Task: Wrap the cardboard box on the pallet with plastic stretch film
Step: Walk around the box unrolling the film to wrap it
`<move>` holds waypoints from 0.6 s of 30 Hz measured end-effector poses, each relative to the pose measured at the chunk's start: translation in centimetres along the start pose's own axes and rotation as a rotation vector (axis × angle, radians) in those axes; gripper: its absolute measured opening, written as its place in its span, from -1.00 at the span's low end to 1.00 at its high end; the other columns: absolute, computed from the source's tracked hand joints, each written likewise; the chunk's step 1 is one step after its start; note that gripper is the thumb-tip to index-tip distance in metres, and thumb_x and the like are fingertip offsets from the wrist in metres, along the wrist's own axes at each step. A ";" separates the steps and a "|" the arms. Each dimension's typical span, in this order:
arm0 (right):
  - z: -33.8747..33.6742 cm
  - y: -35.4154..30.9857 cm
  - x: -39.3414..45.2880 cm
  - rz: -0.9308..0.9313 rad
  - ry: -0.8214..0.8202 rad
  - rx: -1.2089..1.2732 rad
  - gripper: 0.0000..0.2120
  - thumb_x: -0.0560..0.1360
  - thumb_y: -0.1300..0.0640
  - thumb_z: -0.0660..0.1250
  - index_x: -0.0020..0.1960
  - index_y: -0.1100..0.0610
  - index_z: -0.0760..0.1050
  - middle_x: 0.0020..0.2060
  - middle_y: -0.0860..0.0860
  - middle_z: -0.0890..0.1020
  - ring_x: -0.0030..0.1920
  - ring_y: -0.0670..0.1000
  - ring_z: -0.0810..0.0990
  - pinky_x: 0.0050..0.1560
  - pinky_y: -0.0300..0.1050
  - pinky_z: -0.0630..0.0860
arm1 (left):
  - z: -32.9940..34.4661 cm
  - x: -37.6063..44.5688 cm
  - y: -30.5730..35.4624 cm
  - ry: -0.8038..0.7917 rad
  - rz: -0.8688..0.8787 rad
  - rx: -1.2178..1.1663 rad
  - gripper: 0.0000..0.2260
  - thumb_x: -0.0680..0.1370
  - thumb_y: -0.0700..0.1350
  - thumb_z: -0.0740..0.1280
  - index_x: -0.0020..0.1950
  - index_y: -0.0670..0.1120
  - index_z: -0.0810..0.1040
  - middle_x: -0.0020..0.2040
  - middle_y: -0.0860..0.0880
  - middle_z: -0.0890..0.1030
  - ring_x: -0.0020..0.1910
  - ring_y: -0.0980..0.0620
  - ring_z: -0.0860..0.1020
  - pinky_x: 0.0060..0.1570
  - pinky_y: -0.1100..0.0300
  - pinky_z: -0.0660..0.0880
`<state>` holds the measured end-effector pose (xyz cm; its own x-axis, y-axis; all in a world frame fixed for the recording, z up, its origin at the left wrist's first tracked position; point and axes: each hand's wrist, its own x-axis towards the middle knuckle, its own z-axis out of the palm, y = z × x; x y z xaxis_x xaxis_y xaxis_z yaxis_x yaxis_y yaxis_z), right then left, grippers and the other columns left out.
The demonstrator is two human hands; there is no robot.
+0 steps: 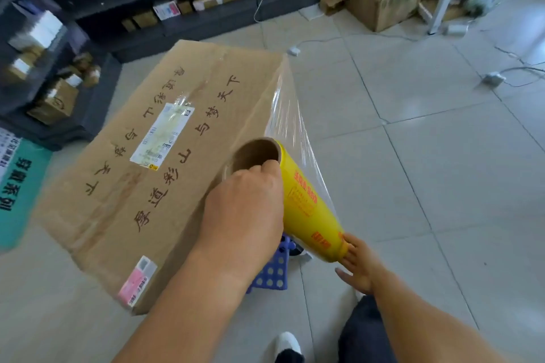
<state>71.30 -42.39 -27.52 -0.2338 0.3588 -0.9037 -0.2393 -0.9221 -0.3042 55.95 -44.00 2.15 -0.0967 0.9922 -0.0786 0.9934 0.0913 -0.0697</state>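
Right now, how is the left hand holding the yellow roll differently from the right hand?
The left hand grips the upper end of the yellow roll, fingers hooked over the rim of its cardboard core; the right hand is at the lower end, fingers spread and pushed into it. The left hand is nearer the cardboard box; the right hand is lower, over the floor. Both support the roll.

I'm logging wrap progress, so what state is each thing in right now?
Large brown cardboard box: closed, top face bare, lying flat.
Clear plastic stretch film: pulled taut from the roll to the box's far right corner.
Yellow stretch film roll: partly unwound, held at both ends.
Left hand: gripping the roll's upper core end.
Right hand: fingers at the roll's lower end.
Blue perforated plastic pallet: under the box, mostly hidden.
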 end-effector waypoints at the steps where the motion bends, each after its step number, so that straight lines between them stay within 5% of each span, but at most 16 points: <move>1: 0.5 0.9 -0.2 -0.029 0.012 0.017 -0.50 0.50 -0.06 0.33 0.38 0.10 0.40 0.27 0.09 0.52 0.05 0.00 0.55 -0.08 -0.07 0.47 | 0.0 -0.5 -0.8 0.015 0.025 -0.001 -0.88 0.58 -0.02 0.20 -0.07 0.04 0.25 -0.02 0.02 0.55 -0.10 -0.02 0.53 -0.30 0.19 0.27; 6: 2.8 4.4 -2.0 -0.092 0.118 0.019 -0.49 0.48 -0.27 0.26 0.26 0.05 0.45 0.17 0.03 0.55 0.15 0.02 0.53 0.10 -0.04 0.46 | -0.3 -2.4 -3.3 0.064 0.004 -0.008 -0.65 0.50 0.24 0.21 -0.19 -0.03 0.28 -0.37 0.01 0.30 -0.31 -0.05 0.34 -0.33 0.13 0.24; 11: 2.4 8.0 -2.8 -0.139 0.057 0.136 -0.52 0.57 0.03 0.26 0.44 0.12 0.30 0.38 0.09 0.43 0.33 0.06 0.44 0.34 -0.03 0.31 | 0.6 -5.4 -4.5 0.039 0.079 -0.022 -0.86 0.56 -0.01 0.24 0.03 -0.04 0.38 -0.02 -0.04 0.57 -0.07 -0.10 0.53 -0.28 0.13 0.26; 15: 2.3 9.4 -3.4 -0.140 0.114 0.081 -0.41 0.56 -0.19 0.18 0.45 0.13 0.28 0.37 0.11 0.42 0.38 0.10 0.39 0.37 -0.04 0.28 | -0.1 -6.2 -4.9 0.068 -0.022 -0.069 -0.70 0.48 0.20 0.27 -0.08 -0.03 0.48 -0.18 -0.07 0.58 -0.24 -0.09 0.43 -0.31 0.14 0.28; 18: 1.9 10.6 -4.4 -0.140 0.034 0.151 -0.47 0.56 -0.08 0.24 0.45 0.12 0.29 0.39 0.10 0.42 0.37 0.09 0.40 0.40 0.03 0.27 | 0.2 -7.9 -4.6 0.023 0.015 -0.092 -0.72 0.48 0.19 0.28 -0.05 -0.02 0.44 -0.17 -0.03 0.52 -0.18 -0.06 0.45 -0.28 0.15 0.27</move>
<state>68.02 -53.46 -26.22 -0.1570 0.4743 -0.8663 -0.4059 -0.8306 -0.3812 52.18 -52.30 2.88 -0.0811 0.9951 -0.0565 0.9963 0.0825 0.0230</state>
